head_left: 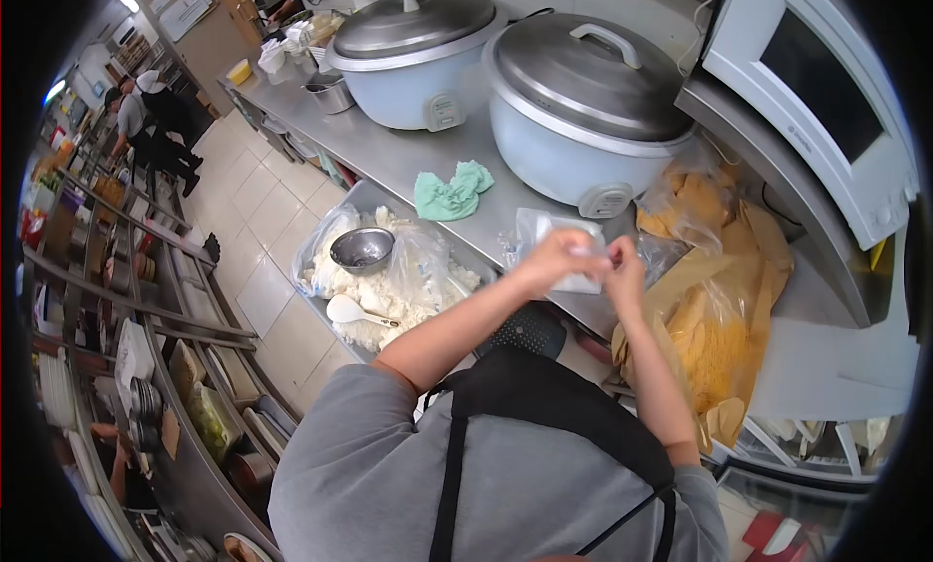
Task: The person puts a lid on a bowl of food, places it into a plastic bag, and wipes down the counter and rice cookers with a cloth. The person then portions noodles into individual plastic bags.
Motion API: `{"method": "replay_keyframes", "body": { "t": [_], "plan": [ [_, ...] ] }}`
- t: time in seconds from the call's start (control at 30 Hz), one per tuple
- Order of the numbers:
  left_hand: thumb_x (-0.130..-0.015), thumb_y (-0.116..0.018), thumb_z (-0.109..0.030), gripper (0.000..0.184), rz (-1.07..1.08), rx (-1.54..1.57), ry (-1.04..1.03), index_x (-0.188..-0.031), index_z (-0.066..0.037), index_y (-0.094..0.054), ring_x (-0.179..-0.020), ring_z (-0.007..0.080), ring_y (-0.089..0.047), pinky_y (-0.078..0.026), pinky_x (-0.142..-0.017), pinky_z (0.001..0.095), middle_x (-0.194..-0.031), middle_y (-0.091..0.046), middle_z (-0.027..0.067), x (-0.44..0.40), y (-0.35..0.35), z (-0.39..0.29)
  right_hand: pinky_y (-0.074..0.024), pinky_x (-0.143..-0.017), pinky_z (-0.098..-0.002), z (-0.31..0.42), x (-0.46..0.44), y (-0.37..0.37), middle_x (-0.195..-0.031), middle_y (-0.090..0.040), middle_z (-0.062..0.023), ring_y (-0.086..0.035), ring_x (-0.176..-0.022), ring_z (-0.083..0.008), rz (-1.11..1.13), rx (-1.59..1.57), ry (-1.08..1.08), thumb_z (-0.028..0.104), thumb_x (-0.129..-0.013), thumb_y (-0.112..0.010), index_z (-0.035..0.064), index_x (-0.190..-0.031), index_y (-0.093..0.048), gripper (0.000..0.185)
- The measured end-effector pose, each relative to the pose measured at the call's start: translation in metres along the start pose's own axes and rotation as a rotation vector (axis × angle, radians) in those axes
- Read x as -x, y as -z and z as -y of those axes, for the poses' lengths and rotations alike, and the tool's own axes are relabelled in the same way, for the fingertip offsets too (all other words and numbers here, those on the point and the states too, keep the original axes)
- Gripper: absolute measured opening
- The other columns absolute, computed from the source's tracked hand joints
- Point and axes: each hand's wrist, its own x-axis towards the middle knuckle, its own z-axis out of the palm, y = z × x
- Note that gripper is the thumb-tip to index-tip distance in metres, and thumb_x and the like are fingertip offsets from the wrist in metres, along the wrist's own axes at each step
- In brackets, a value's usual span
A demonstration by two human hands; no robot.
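Left of my fingers, a steel bowl (362, 250) sits in a lined bin (465, 255). Clear, crinkled plastic (530, 224) with something flat and white lies just beneath my left hand (566, 259) and right hand (624, 268), fingertips drawn together; their grip I cannot tell.

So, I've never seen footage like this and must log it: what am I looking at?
There's no machine. One camera, worn on a person's head, looks down at their bare hands. The left hand and right hand come together near a clear plastic bag; whatever they grip is too blurred to tell. The steel counter carries two lidded cookers and a green cloth. Beside it, a tub of white grains holds a metal bowl and white paddle.
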Motion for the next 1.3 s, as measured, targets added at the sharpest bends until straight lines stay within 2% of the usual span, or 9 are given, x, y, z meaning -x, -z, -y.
{"method": "replay_keyframes", "body": {
  "t": [0.1, 0.3, 0.4, 0.5, 0.6, 0.73, 1.07, 1.17, 1.3],
  "plan": [
    [-0.071, -0.068, -0.01, 0.034, 0.243, -0.178, 0.089, -0.062, -0.01, -0.036, -0.06, 0.0047, -0.047, -0.037, -0.052, 0.021, -0.061, -0.046, -0.0017, 0.009, -0.029, 0.017, -0.0424, -0.06, -0.0234, 0.003, -0.016, 0.028, -0.071, -0.054, -0.0039, -0.052, -0.064, -0.012, -0.166, -0.127, 0.081, -0.006, -0.07, -0.052, 0.0029, -0.078, -0.046, 0.014],
    [-0.07, -0.055, -0.002, 0.014, -0.265, -0.6, -0.345, -0.084, -0.004, -0.053, -0.055, 0.0062, -0.042, -0.034, -0.05, 0.0229, -0.058, -0.044, -0.0008, -0.01, -0.01, -0.003, -0.0418, -0.068, -0.0205, 0.022, -0.004, 0.089, -0.081, -0.056, -0.0036, -0.053, -0.074, -0.0095, -0.001, -0.325, 0.03, -0.005, -0.073, -0.052, 0.0018, -0.086, -0.05, 0.016],
    [-0.074, -0.052, -0.003, 0.021, -0.436, -0.868, -0.507, -0.095, -0.004, -0.057, -0.066, 0.02, -0.056, -0.044, -0.061, 0.0299, -0.076, -0.059, 0.0118, -0.007, 0.021, -0.013, -0.0433, -0.069, -0.0229, -0.006, 0.009, 0.143, -0.086, -0.059, -0.0037, -0.055, -0.076, -0.0109, 0.104, -0.194, -0.115, 0.014, -0.075, -0.063, 0.0023, -0.1, -0.054, 0.028],
    [-0.083, -0.048, -0.01, 0.019, -0.624, -0.783, -0.293, -0.097, -0.002, -0.057, -0.084, 0.0164, -0.054, -0.041, -0.075, 0.0289, -0.091, -0.058, 0.0087, 0.005, 0.079, -0.023, -0.0451, -0.07, -0.0258, -0.101, 0.025, 0.22, -0.085, -0.062, -0.0086, -0.058, -0.077, -0.0159, -0.053, 0.19, -0.32, 0.024, -0.073, -0.065, 0.0023, -0.099, -0.057, 0.035],
    [-0.084, -0.049, -0.014, 0.02, -0.858, -0.65, -0.236, -0.101, -0.006, -0.056, -0.076, 0.0109, -0.05, -0.041, -0.068, 0.0242, -0.089, -0.056, 0.004, 0.021, 0.12, -0.034, -0.0453, -0.066, -0.0298, -0.169, 0.066, 0.267, -0.083, -0.062, -0.011, -0.059, -0.074, -0.0194, -0.045, 0.65, -0.492, 0.035, -0.069, -0.067, 0.0016, -0.101, -0.057, 0.048],
    [-0.084, -0.049, -0.011, 0.018, -0.745, -0.467, -0.345, -0.099, -0.004, -0.056, -0.073, 0.007, -0.049, -0.039, -0.064, 0.019, -0.085, -0.057, 0.0021, 0.023, 0.122, -0.039, -0.0457, -0.068, -0.035, -0.195, 0.106, 0.254, -0.082, -0.062, -0.0141, -0.06, -0.078, -0.024, 0.212, 0.827, -0.725, 0.032, -0.063, -0.069, 0.0076, -0.096, -0.06, 0.042],
    [-0.084, -0.051, -0.01, 0.017, -0.567, -0.422, -0.314, -0.099, -0.002, -0.056, -0.073, 0.0049, -0.049, -0.038, -0.062, 0.017, -0.085, -0.057, 0.0, 0.0, 0.074, -0.029, -0.047, -0.064, -0.0326, -0.186, 0.082, 0.317, -0.083, -0.061, -0.0107, -0.06, -0.076, -0.0199, -0.216, 0.34, -0.621, 0.025, -0.06, -0.074, 0.0078, -0.095, -0.06, 0.042],
    [-0.084, -0.051, -0.01, 0.018, -0.536, -0.428, -0.271, -0.099, -0.002, -0.056, -0.075, 0.006, -0.05, -0.039, -0.065, 0.0181, -0.086, -0.057, 0.0008, -0.005, 0.066, -0.026, -0.0475, -0.065, -0.0323, -0.155, 0.085, 0.287, -0.093, -0.06, -0.0095, -0.059, -0.077, -0.0213, -0.053, 0.414, -0.922, 0.024, -0.056, -0.076, 0.0097, -0.096, -0.059, 0.045],
    [-0.084, -0.051, -0.011, 0.02, -0.532, -0.376, -0.302, -0.101, -0.001, -0.055, -0.08, 0.0086, -0.052, -0.04, -0.071, 0.0204, -0.089, -0.058, 0.0027, -0.003, 0.056, -0.019, -0.0475, -0.066, -0.0316, -0.231, 0.092, 0.274, -0.096, -0.059, -0.0099, -0.059, -0.078, -0.0233, 0.161, 0.791, -0.567, 0.016, -0.054, -0.075, 0.0102, -0.095, -0.059, 0.044]
  ]
}}
